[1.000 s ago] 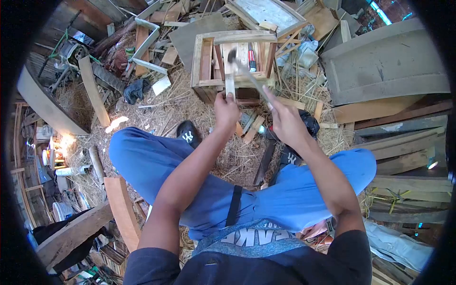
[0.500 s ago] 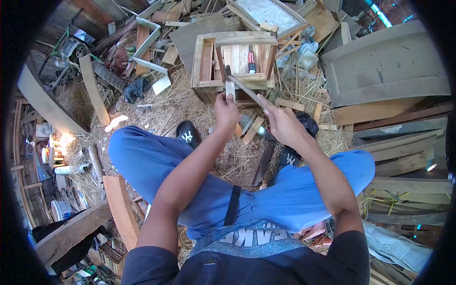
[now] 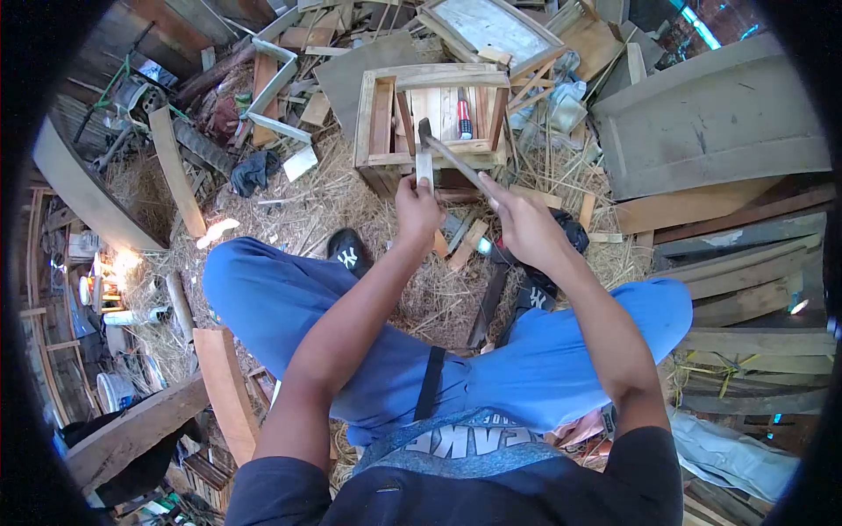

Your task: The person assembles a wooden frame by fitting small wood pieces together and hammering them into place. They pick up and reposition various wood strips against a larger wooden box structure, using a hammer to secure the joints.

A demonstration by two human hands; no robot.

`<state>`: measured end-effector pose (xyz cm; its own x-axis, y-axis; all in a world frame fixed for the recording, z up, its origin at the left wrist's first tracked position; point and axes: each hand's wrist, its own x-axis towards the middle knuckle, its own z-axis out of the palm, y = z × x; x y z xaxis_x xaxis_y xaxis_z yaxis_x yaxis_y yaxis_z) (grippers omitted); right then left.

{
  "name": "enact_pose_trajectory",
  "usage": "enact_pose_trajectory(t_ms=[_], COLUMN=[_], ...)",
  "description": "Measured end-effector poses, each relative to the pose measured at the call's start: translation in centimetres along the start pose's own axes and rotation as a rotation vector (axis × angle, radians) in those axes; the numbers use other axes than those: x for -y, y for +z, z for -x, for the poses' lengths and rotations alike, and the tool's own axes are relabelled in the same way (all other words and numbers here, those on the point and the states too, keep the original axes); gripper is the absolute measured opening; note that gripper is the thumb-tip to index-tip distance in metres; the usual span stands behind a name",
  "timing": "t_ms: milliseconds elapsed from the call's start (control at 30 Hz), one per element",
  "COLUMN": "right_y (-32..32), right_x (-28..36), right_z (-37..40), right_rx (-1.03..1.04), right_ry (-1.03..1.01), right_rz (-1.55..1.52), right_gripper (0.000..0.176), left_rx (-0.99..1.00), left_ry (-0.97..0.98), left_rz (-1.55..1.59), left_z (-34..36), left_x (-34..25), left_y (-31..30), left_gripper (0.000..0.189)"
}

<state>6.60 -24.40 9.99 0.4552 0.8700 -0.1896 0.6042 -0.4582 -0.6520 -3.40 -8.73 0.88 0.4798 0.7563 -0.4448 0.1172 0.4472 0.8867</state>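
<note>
Right grip (image 3: 519, 217) is wrapped tight round the hammer (image 3: 458, 161), left grip (image 3: 418, 209) pinches a pale wood strip (image 3: 424, 170) at the wooden frame's (image 3: 386, 159) near edge, likely mid-hammering, next move calling for steady strip, square aim.

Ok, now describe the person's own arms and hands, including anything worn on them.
The left hand and right hand are gloveless, with no watch showing. The forearms are bare; plain dark short sleeves end above the elbows.
</note>
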Motion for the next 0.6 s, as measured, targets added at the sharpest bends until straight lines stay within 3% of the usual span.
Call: enact_pose_trajectory(t_ms=[100, 200, 467, 533, 600], right_y=[1.3, 1.2, 0.2, 1.5, 0.9], right_x=[-0.6, -1.6, 0.4, -0.4, -0.6], right_z=[0.6, -0.4, 0.4, 0.1, -0.1], right_rx=[-0.18, -0.073, -0.214, -0.073, -0.083], right_ry=[-0.076, -0.034, 0.013, 0.048, 0.001], right_rz=[-0.118, 0.039, -0.182, -0.059, -0.032], right_gripper=[0.057, 0.056, 0.053, 0.053, 0.054], left_rx=[-0.009, -0.01, 0.029, 0.013, -0.003], left_ry=[-0.022, -0.002, -0.035, -0.049, -0.057], left_rz=[-0.003, -0.028, 0.032, 0.025, 0.03], left_z=[0.3, -0.3, 0.2, 0.3, 0.2], left_x=[0.4, 0.3, 0.3, 0.1, -0.5], left_y=[-0.4, -0.3, -0.3, -0.3, 0.0], left_gripper=[0.024, 0.023, 0.022, 0.022, 0.022])
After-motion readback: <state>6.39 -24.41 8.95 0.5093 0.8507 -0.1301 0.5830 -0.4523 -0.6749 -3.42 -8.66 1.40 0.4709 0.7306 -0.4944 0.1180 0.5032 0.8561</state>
